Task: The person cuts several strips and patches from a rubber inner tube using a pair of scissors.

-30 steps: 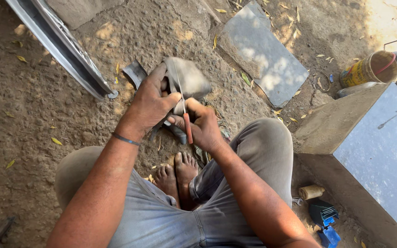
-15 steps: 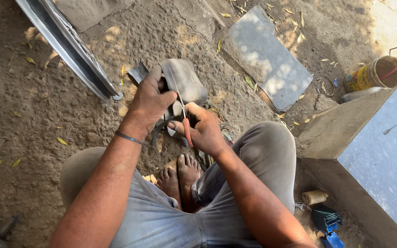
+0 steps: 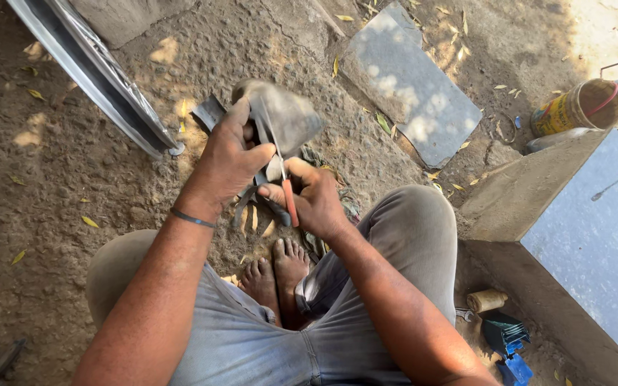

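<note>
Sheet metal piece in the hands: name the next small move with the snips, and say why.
Probably close the red-handled snips a little further. The left hand grips the bent grey sheet metal piece from above, the right hand wraps the handles, and the blades sit against the sheet's lower edge, so a cut looks under way. How far it runs is hidden by the fingers.

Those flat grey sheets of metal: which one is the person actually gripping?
The small bent sheet, raised off the dirt in the left hand. The larger flat sheet lies untouched on the ground beyond it, speckled with sunlight.
</note>
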